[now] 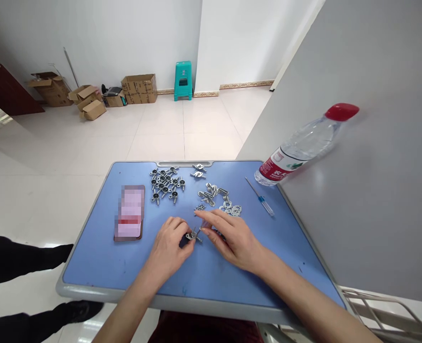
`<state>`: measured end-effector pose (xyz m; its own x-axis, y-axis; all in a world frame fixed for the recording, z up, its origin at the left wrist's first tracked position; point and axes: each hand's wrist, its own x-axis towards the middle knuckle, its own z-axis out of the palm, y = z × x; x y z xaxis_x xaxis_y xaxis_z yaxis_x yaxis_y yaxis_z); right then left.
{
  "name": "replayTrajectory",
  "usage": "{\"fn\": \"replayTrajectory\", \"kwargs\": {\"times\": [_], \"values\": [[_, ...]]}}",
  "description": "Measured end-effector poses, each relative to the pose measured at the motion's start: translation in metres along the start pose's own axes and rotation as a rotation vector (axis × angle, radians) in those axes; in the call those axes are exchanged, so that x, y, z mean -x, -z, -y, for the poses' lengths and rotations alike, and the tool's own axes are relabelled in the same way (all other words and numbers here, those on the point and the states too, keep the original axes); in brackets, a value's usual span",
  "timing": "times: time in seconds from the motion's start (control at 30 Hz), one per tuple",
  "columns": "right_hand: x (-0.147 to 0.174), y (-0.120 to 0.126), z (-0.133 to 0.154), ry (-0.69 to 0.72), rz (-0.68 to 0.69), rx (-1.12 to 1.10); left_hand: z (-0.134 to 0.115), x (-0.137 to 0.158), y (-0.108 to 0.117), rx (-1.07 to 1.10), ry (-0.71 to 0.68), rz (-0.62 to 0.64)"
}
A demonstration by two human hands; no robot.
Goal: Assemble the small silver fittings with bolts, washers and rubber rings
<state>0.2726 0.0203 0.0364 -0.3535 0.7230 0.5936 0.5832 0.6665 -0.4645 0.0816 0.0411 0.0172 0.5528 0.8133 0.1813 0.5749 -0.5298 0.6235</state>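
My left hand [169,245] and my right hand [230,236] meet at the middle of a small blue table [99,257]. Between their fingertips is a small metal fitting [192,235], pinched by both hands just above the tabletop. Behind the hands lie a cluster of dark assembled metal fittings [166,183], a pile of silver brackets and washers [218,197], and a few tiny screws [199,208]. Two more silver pieces [198,171] sit near the far edge.
A phone [130,212] lies on the left of the table, a blue-handled screwdriver [261,196] on the right. A red-capped water bottle [303,145] stands against a grey partition. Cardboard boxes [139,88] and a teal stool [183,80] line the far wall. Someone's dark-clothed legs [21,267] are at left.
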Motion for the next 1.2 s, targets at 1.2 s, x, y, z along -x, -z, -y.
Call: {"fn": "replayTrajectory", "kwargs": {"times": [1.2], "values": [[0.001, -0.008, 0.000, -0.016, -0.019, -0.067, 0.002, 0.000, -0.001, -0.012, 0.021, 0.019]]}}
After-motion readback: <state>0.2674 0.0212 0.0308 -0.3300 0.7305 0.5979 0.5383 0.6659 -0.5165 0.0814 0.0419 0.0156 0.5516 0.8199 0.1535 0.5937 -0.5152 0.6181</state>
